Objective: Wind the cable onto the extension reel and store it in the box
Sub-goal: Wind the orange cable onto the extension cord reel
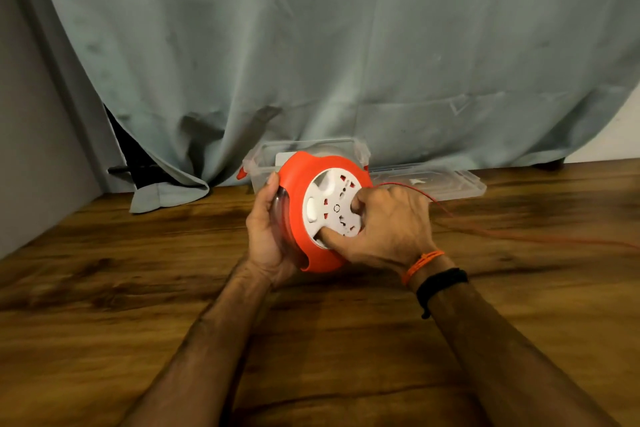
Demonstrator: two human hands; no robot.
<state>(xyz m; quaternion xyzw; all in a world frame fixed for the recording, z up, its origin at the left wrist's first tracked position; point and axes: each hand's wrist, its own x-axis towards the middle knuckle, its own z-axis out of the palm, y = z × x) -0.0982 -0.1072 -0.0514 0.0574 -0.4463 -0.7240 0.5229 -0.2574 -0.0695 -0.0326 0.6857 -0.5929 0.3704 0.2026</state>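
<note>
An orange extension reel with a white socket face stands tilted on the wooden table. My left hand grips its clear left rim, the thumb over the top edge. My right hand lies on the white face, with thumb and fingers curled into its recesses. A thin orange cable runs from behind my right hand across the table to the right edge of view. A clear plastic box stands open right behind the reel.
The box's clear lid lies flat to the right of the box. A grey-green curtain hangs behind and drapes onto the table at the back. A wall closes the left side.
</note>
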